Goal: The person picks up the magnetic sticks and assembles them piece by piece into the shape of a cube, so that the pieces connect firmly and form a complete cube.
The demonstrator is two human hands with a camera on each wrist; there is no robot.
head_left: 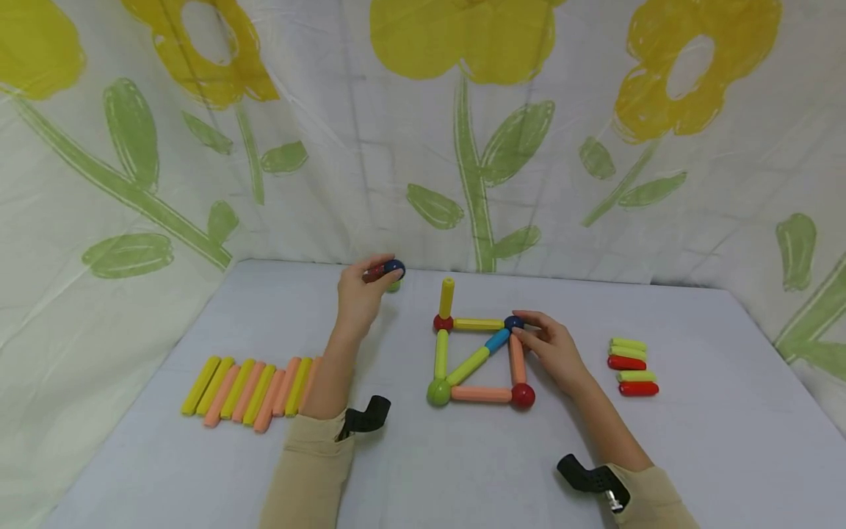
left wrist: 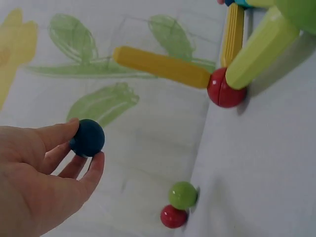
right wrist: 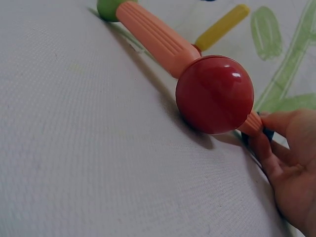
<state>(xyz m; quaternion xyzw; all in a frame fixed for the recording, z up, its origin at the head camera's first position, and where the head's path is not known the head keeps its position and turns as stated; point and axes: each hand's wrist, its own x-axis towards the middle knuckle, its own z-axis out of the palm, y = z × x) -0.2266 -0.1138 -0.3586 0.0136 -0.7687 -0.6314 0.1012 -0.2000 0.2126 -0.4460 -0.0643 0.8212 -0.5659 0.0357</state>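
I see the left hand [head_left: 359, 295] pinching one blue ball [left wrist: 89, 138], the right hand [head_left: 551, 349] a second blue ball [head_left: 513, 323]; five short sticks [head_left: 629, 364] lie right of that grip.

White cloth backdrop [head_left: 317, 213] bearing yellow flowers [head_left: 505, 44], green leaves [head_left: 518, 143]; pale table [head_left: 423, 470] adjoining below.

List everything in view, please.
Table: one, white, below
Backdrop: one, white, yellow-flowered, behind
Frame: one, multicoloured balls and sticks, table's middle
Long sticks: about ten, yellow and salmon, table's left
Short sticks: five, lime and red, table's right
Loose balls: two, green and red, far edge
Held ball: one, blue, left of frame
Wrist devices: two, black, cuffs
Sleeves: two, beige, forearms
Left hand: one, gripping held ball
Right hand: one, pinching frame's blue ball
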